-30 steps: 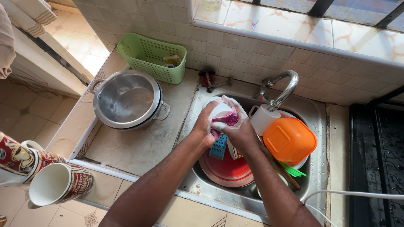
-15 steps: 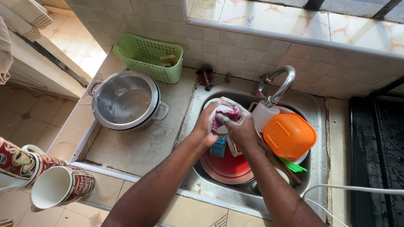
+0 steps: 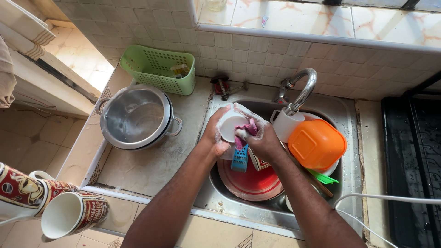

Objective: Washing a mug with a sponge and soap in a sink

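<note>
Over the sink [image 3: 349, 115], both hands meet w/ a small white cup [image 3: 231, 126] between them. Left hand [image 3: 216, 135] is curled round the cup's outer side, fingers wrapped on the wall, thumb near the rim, so closed on it. Right hand [image 3: 262, 140] is bunched into a fist-like grip on a pink cloth [image 3: 248, 128], pressing it at the cup's mouth; suds cover the knuckles.

Just below the cup, inside the sink, a blue slotted piece [image 3: 240, 158] hangs (can't tell what it is, mostly hidden by the hands). Under that lies a red plate [image 3: 252, 183], partly covered by the right forearm. Right of the cup: a white mug [image 3: 287, 126] under the tap [image 3: 303, 89], then an orange bowl [image 3: 317, 144] upside down. Green item [image 3: 324, 177] below the bowl is half hidden, kind unclear.

Left of the sink on the counter: steel pot [image 3: 135, 117], and behind it a green basket [image 3: 156, 69]. Far left of the sink, at frame edge, two patterned mugs [image 3: 69, 213], one cut off.
</note>
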